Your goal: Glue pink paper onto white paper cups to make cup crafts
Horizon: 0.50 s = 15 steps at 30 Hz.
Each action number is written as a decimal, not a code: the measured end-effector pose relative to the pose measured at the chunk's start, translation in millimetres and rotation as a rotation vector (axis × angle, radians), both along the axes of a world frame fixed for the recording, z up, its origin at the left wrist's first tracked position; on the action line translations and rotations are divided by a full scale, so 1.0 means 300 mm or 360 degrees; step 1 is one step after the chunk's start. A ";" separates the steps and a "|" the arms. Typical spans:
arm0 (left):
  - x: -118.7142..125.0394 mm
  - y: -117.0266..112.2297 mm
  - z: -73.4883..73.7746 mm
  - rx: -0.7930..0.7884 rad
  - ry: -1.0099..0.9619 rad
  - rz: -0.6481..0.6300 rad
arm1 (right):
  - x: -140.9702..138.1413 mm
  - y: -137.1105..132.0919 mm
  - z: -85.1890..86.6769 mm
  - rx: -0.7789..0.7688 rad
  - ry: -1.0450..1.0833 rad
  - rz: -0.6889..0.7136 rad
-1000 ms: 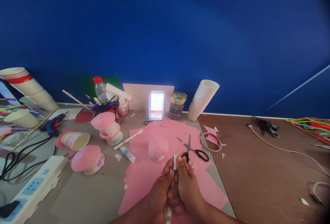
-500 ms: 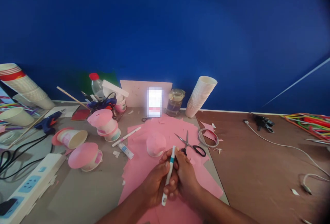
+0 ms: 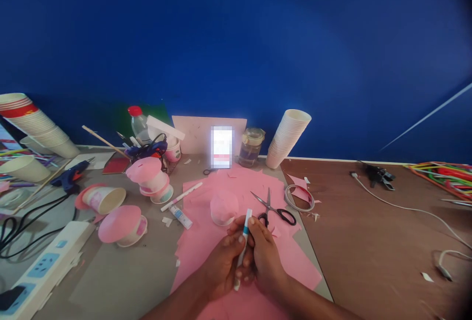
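Between my hands is a slim white marker pen (image 3: pixel 246 229) with a teal band, its top end pointing away from me. My left hand (image 3: pixel 223 264) has its fingers closed round the pen, the thumb lying along its side. My right hand (image 3: pixel 264 250) is closed on the pen from the other side, thumb near the teal band. Pink paper sheets (image 3: pixel 295 263) lie beneath both hands. Just beyond them stands a pink-covered paper cup (image 3: pixel 223 208). Black-handled scissors (image 3: pixel 273 207) lie partly spread by my right hand.
Left of the paper are pink-trimmed cups (image 3: pixel 120 224), a glue tube (image 3: pixel 181 217), a glue gun (image 3: pixel 70 175) and a power strip (image 3: pixel 55 256). A lit phone (image 3: pixel 221 145), a jar (image 3: pixel 251 147) and stacked cups (image 3: pixel 287 138) stand at the back. A tape roll (image 3: pixel 313 202) lies right.
The marker pen has shifted slightly in my hands, and less of its near end shows below the fingers. My view has moved a little; the things on the table stay put.
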<state>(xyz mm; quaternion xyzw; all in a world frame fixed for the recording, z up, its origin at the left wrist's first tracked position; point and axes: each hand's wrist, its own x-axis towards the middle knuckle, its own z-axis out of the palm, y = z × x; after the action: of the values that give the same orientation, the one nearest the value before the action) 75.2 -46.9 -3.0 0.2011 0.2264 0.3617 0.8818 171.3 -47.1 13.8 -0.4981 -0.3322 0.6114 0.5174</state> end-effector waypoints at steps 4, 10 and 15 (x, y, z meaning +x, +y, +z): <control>0.014 -0.007 0.010 -0.0018 0.0035 0.0008 | -0.003 -0.002 0.000 -0.0129 0.0003 -0.0054; 0.041 -0.026 0.017 -0.0051 0.0112 0.0066 | -0.005 0.000 0.035 -0.0049 -0.0093 -0.0096; 0.050 -0.036 0.011 -0.0054 0.0124 0.0082 | -0.005 0.002 0.036 -0.0053 -0.0004 -0.0084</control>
<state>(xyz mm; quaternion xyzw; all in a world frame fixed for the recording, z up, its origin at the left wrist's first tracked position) 90.2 -57.7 0.3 0.1942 0.2719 0.3724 0.8659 169.8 -46.5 24.5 -0.5161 -0.3094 0.6024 0.5243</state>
